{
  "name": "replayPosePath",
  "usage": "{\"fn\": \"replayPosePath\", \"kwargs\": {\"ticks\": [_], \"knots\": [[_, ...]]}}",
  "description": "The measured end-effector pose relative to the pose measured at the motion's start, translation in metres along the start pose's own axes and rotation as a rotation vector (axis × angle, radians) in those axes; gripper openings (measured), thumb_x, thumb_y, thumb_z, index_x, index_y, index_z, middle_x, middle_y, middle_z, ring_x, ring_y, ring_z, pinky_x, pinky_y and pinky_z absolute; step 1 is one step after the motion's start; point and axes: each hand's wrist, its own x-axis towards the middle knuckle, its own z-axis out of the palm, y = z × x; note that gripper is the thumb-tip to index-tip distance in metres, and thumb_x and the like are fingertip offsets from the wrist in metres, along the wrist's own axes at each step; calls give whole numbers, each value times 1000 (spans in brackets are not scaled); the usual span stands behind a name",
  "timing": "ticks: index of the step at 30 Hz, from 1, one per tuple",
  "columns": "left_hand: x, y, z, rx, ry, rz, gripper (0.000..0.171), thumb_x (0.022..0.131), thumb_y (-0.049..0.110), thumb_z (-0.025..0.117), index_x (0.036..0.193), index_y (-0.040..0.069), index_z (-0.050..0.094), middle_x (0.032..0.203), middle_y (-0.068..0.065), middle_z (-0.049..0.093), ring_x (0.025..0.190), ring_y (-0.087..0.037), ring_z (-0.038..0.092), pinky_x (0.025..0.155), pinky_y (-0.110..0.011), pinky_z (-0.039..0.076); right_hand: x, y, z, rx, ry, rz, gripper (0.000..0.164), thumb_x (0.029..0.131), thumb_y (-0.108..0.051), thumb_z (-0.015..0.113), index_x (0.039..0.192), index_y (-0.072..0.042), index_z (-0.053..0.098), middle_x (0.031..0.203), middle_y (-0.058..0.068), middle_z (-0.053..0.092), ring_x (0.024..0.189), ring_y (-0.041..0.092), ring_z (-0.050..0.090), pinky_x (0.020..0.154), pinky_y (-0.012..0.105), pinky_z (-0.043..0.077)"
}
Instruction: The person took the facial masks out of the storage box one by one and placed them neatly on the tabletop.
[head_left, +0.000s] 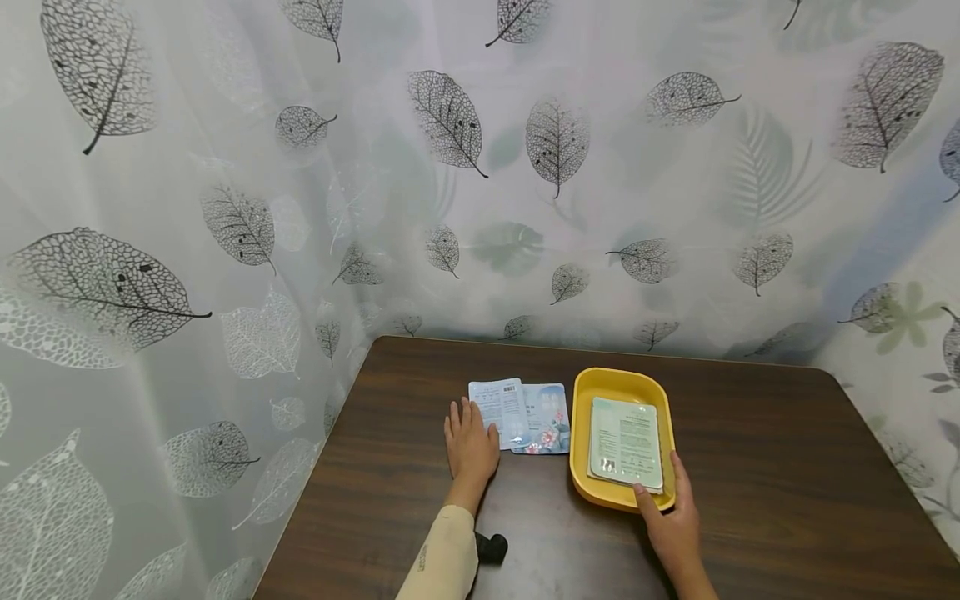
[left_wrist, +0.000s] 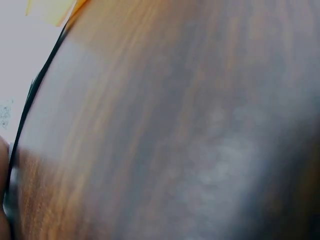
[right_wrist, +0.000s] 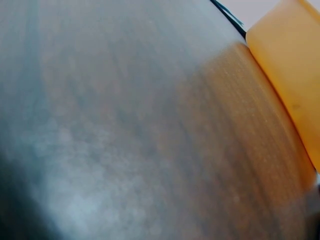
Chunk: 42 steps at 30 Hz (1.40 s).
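My left hand (head_left: 472, 443) lies flat with its fingers extended, at the left edge of a white-and-blue printed sachet (head_left: 497, 410). That sachet overlaps a blue flowered sachet (head_left: 549, 421) to its right; both look like sheet-mask packets. A shallow yellow basin (head_left: 581, 454) stands to the right of them, holding a small stack of pale green sachets (head_left: 628, 437). My right hand (head_left: 675, 525) grips the basin's near right corner, thumb at the front rim and fingers along the right side. The right wrist view shows the basin's outer wall (right_wrist: 290, 65).
The dark wood table (head_left: 765, 467) extends to both sides of the basin and sachets. A leaf-printed curtain (head_left: 555, 233) hangs behind its back edge and along the left. A small black object (head_left: 492, 548) shows beside my left sleeve (head_left: 442, 558).
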Motion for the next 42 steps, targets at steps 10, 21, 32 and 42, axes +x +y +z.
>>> {"fn": "replayPosePath", "kwargs": {"ticks": [10, 21, 32, 42], "knots": [[1, -2, -5, -322, 54, -52, 57, 98, 25, 58, 147, -1, 51, 162, -20, 39, 155, -40, 25, 125, -59, 21, 0, -1, -2, 12, 7, -9, 86, 95, -25, 71, 165, -28, 20, 167, 14, 29, 151, 33, 29, 99, -6, 16], [11, 9, -23, -726, 118, -177, 54, 98, 14, 57, 149, 1, 48, 160, -19, 42, 153, -42, 28, 124, -59, 23, -2, -2, -5, 11, -27, 33, 89, 96, -30, 70, 165, -30, 15, 169, 15, 24, 154, 36, 25, 124, 21, 14], [20, 73, -93, -1098, 63, 26, 55, 105, 21, 52, 158, 14, 38, 164, -5, 38, 153, -29, 33, 124, -54, 30, -2, -3, -6, 29, -35, 40, 90, 95, -28, 71, 165, -28, 16, 169, 16, 24, 154, 39, 24, 128, 51, 16], [4, 131, -113, -1167, -54, 152, 55, 106, 23, 52, 159, 23, 35, 165, -6, 34, 152, -25, 35, 124, -49, 32, -1, -1, -4, 40, -43, 41, 90, 95, -29, 71, 165, -29, 15, 169, 16, 23, 154, 38, 24, 128, 47, 15]]}}
